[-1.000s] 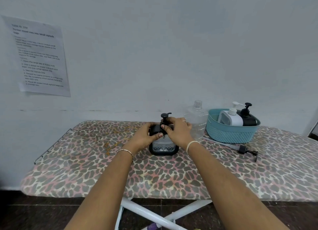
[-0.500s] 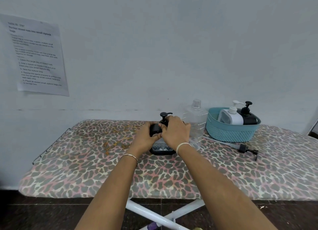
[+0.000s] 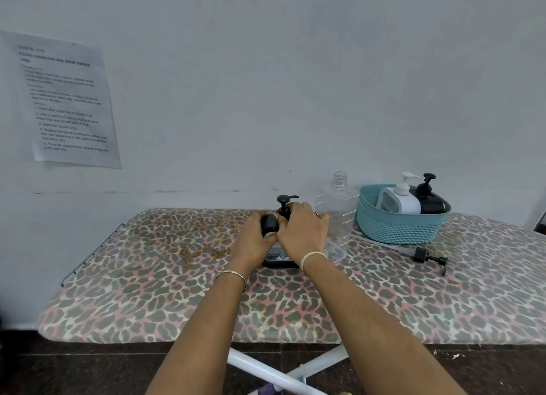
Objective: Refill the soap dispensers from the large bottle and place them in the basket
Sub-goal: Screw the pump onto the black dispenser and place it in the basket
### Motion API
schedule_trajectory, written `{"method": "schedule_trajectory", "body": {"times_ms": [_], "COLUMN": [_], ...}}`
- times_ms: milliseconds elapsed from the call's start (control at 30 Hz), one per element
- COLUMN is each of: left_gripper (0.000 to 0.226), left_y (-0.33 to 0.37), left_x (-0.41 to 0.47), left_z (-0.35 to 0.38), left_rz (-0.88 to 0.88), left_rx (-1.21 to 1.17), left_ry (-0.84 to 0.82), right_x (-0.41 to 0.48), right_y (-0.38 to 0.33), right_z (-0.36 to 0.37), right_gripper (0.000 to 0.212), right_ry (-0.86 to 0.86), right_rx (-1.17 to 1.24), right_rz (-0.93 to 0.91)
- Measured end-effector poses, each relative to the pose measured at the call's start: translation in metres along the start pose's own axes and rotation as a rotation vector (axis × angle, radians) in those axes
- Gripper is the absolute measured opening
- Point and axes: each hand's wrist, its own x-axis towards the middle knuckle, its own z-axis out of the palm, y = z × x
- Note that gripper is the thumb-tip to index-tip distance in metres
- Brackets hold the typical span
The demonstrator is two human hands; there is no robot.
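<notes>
A black-framed clear soap dispenser (image 3: 279, 259) with a black pump head (image 3: 284, 201) stands mid-board. My left hand (image 3: 254, 239) grips its left shoulder. My right hand (image 3: 304, 232) is wrapped over its top and front, hiding most of the body. Just behind and to the right stands the large clear bottle (image 3: 338, 210), uncapped and looking empty. The teal basket (image 3: 399, 226) at the right holds a white dispenser (image 3: 399, 201) and a black dispenser (image 3: 430, 201), both upright.
All this sits on a leopard-print ironing board (image 3: 177, 291) against a white wall. A loose black pump with its long tube (image 3: 425, 256) lies in front of the basket. A printed sheet (image 3: 65, 99) is taped to the wall at left. White board legs (image 3: 280, 374) cross below.
My right hand has slid from the pump collar down over the dispenser's top and front, covering more of it. The left hand keeps its grip. The view has shifted slightly.
</notes>
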Motion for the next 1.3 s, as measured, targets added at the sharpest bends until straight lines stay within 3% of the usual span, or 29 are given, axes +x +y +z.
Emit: {"method": "schedule_trajectory", "body": {"times_ms": [100, 333, 467, 600, 733, 933, 1100, 1300], "left_gripper": [0.049, 0.06, 0.058, 0.061, 0.069, 0.078, 0.054, 0.03], "left_y": [0.003, 0.007, 0.012, 0.012, 0.013, 0.038, 0.08, 0.129], "left_x": [0.001, 0.006, 0.005, -0.004, -0.021, -0.044, -0.056, -0.054], "left_z": [-0.002, -0.03, -0.038, -0.04, -0.041, -0.031, -0.002, 0.046], "left_rz": [-0.017, -0.128, -0.136, -0.176, -0.186, -0.194, -0.118, -0.08], "left_rx": [-0.004, -0.157, -0.156, -0.212, -0.229, -0.287, -0.202, -0.162], "left_ry": [-0.029, -0.3, -0.316, -0.279, -0.247, -0.224, -0.202, -0.23], "right_x": [0.001, -0.003, -0.003, -0.017, -0.044, -0.083, -0.089, -0.08], "right_y": [0.001, 0.006, 0.014, 0.026, 0.039, 0.06, 0.083, 0.121], "right_z": [-0.001, -0.004, -0.006, -0.01, -0.012, -0.015, -0.031, -0.053], "right_gripper": [0.028, 0.036, 0.04, 0.049, 0.065, 0.113, 0.131, 0.137], "right_ry": [-0.011, -0.057, -0.116, -0.062, 0.026, -0.038, 0.025, 0.065], "right_rx": [0.004, 0.09, 0.297, 0.363, 0.484, 0.653, 0.639, 0.647], "right_rz": [0.002, -0.002, 0.021, -0.062, -0.003, 0.088, 0.109, 0.146]}}
